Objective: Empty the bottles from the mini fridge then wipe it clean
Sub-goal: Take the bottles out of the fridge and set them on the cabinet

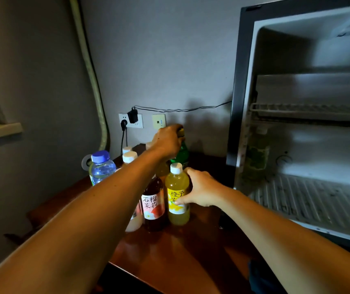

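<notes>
The mini fridge [309, 145] stands open on the right, its white inside bare apart from wire shelves. Several bottles stand grouped on the wooden table [180, 251]. My left hand [166, 140] grips the yellow-capped neck of a green bottle [181, 154] at the back of the group. My right hand [201, 188] holds a yellow drink bottle [177, 198] with a white cap, standing on the table. Beside it stands a red tea bottle [154, 205]. A water bottle with a blue cap [102, 166] stands at the left. A pale reflection of a bottle shows on the fridge's left inner wall.
Wall sockets with a black adapter [132, 116] and cables sit behind the bottles. A pipe [93, 77] runs down the wall. A dark blue cloth [263, 279] lies at the table's near right edge. A ledge juts out at the left.
</notes>
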The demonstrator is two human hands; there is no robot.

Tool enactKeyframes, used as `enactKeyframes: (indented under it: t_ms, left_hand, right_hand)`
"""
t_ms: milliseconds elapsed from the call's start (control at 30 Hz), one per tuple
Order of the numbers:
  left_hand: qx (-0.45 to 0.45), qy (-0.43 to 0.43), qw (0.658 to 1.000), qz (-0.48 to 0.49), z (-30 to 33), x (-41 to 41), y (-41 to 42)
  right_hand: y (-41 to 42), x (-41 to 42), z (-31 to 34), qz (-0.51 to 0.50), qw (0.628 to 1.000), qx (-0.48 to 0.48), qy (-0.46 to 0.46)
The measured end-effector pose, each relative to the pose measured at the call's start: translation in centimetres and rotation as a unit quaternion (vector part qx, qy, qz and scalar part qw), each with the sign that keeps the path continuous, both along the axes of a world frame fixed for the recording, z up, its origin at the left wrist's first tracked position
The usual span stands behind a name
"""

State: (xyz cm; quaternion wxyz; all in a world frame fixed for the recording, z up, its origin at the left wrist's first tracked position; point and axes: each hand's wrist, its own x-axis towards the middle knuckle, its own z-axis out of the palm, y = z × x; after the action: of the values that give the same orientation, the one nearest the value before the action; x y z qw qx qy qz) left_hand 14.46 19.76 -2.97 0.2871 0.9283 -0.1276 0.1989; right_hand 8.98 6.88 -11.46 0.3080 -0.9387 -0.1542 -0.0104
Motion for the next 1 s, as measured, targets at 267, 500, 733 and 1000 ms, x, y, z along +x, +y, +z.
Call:
enactKeyframes:
  t_ms: [267,500,733,1000]
  left_hand:
    - [0.022,0.043,0.999,0.012,-0.4,-2.0,0.6]
    - [0.062,-0.124,0.989,0.056,-1.9,-8.3,0.2]
    - [0.157,-0.038,0.986,-0.034,-2.2,-11.9,-2.1]
    - [0.203,0.016,0.974,-0.104,-2.7,-13.2,-8.2]
  right_hand:
    - [-0.8,-2.0,0.4,-0.014,1.0,-0.021,0.001]
    - [-2.9,-5.2,1.6,-0.034,0.996,0.013,-0.085]
    - [-7.0,-8.1,3.2,-0.099,0.991,0.008,-0.093]
    - [-12.6,-10.5,4.3,-0.16,0.984,-0.071,-0.019]
